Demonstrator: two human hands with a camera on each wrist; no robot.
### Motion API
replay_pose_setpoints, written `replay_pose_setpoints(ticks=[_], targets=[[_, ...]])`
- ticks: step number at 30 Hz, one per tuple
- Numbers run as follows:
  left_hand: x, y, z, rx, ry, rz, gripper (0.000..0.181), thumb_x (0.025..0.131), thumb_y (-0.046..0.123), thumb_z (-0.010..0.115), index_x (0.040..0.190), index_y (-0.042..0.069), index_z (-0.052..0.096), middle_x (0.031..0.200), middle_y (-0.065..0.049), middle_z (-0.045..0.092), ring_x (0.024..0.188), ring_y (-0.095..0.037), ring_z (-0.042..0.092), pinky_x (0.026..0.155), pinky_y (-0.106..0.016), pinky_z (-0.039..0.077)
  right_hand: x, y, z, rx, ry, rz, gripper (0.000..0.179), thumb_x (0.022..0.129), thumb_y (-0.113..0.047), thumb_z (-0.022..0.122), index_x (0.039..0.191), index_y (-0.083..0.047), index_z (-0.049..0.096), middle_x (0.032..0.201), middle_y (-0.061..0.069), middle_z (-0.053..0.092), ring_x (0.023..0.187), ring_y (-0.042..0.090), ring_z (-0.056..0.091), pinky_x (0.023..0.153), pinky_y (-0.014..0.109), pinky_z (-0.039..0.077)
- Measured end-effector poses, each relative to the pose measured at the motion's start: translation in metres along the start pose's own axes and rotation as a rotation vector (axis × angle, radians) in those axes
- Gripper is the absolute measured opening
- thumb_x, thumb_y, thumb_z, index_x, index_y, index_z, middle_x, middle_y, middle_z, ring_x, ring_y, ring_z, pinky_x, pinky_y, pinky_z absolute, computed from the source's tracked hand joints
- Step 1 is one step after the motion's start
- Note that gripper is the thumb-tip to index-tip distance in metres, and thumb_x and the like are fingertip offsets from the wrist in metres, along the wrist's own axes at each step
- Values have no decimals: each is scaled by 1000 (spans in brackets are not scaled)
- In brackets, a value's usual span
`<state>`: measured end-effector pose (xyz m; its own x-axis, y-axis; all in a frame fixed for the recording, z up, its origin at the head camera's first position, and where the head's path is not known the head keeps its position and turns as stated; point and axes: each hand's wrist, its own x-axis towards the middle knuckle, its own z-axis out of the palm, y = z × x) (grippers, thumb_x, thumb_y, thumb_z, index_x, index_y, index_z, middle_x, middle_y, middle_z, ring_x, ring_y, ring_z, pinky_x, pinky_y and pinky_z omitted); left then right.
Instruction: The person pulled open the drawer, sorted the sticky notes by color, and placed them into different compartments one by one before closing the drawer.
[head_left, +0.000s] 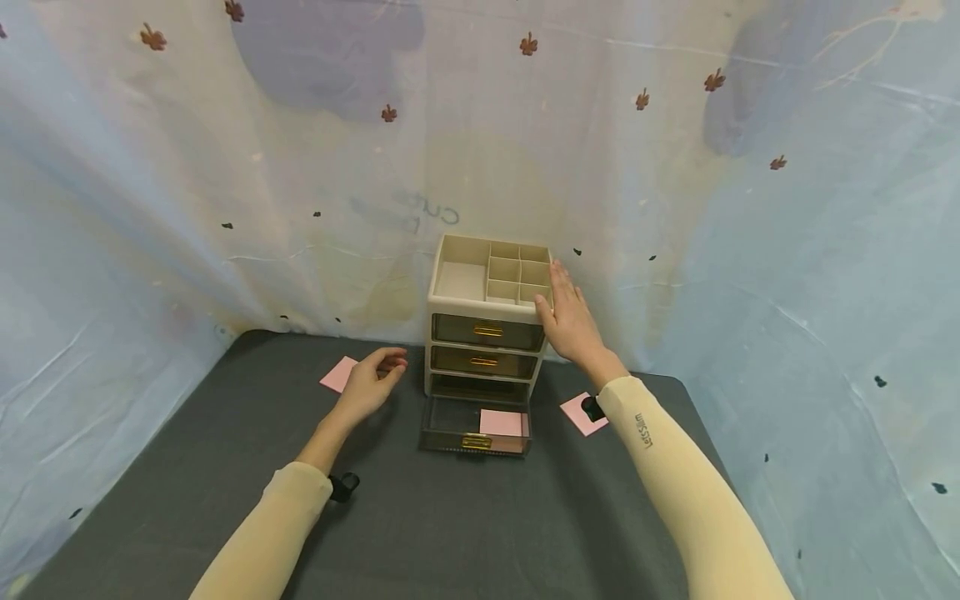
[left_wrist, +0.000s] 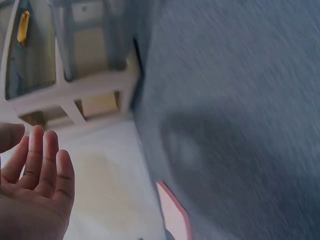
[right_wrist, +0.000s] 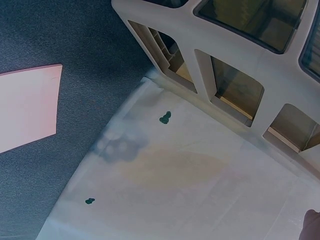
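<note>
A cream desktop drawer organizer [head_left: 485, 307] stands at the back, with open compartments on top. Its bottom drawer [head_left: 450, 417] is pulled out, and a pink square pad [head_left: 501, 422] lies in its right part. The two upper drawers, with gold handles, are closed. My right hand [head_left: 572, 325] rests along the organizer's upper right edge, fingers extended. Only a fingertip [right_wrist: 310, 225] shows in the right wrist view. Left of the organizer, my left hand [head_left: 367, 383] hovers with loosely bent fingers, holding nothing. In the left wrist view its palm faces the camera.
One pink pad [head_left: 339, 374] lies on the dark tabletop [head_left: 360, 533] behind my left hand. Another pink pad [head_left: 581, 417] lies right of the organizer, partly hidden by a wrist strap. A patterned curtain [head_left: 480, 150] hangs behind and along the sides.
</note>
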<state>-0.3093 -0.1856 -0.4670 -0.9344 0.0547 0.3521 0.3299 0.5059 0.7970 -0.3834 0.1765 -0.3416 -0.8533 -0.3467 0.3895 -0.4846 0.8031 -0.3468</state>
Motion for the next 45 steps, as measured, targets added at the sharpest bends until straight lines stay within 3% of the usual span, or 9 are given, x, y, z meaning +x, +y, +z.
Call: replay_pose_setpoints(ticks=[14,21,26,34,40,45], targets=[[-1,-47,-36,142,-13,-115,37,108,14,57,142,0,58,126,-20,67,114,-39,64,92,-56,54,1,2,0,10,9,-10,71,114,-42,29,167,-3,3,175,11,2,161,29,4,129,54,10],[3,-66,-53,236,-5,-96,35,105,9,58,136,-8,60,120,-25,66,108,-42,65,85,-53,56,1,2,1,-3,3,-5,71,114,-43,28,167,-4,1,175,10,1,161,28,4,129,53,10],[5,-80,-63,271,-16,-128,35,104,8,58,134,-10,60,119,-27,64,107,-43,64,88,-57,54,2,3,1,-2,3,-2,71,113,-43,28,167,-5,1,175,11,1,161,27,3,129,53,10],[10,-90,-78,329,-4,-220,36,101,9,59,129,-14,61,115,-30,63,107,-45,62,92,-58,51,3,5,1,-1,5,-7,72,113,-45,27,167,-6,1,175,9,0,161,26,3,129,53,9],[13,-92,-86,379,-68,-274,42,100,16,64,129,-15,59,119,-33,63,111,-49,60,95,-62,48,3,6,0,-12,6,-2,71,113,-43,28,167,-6,0,175,9,0,161,25,2,129,52,8],[9,-104,-85,407,-109,-289,52,98,22,69,131,-17,57,121,-35,62,114,-51,59,98,-63,47,3,4,-1,-12,-4,2,70,114,-42,27,167,-5,1,175,9,0,161,25,2,129,52,9]])
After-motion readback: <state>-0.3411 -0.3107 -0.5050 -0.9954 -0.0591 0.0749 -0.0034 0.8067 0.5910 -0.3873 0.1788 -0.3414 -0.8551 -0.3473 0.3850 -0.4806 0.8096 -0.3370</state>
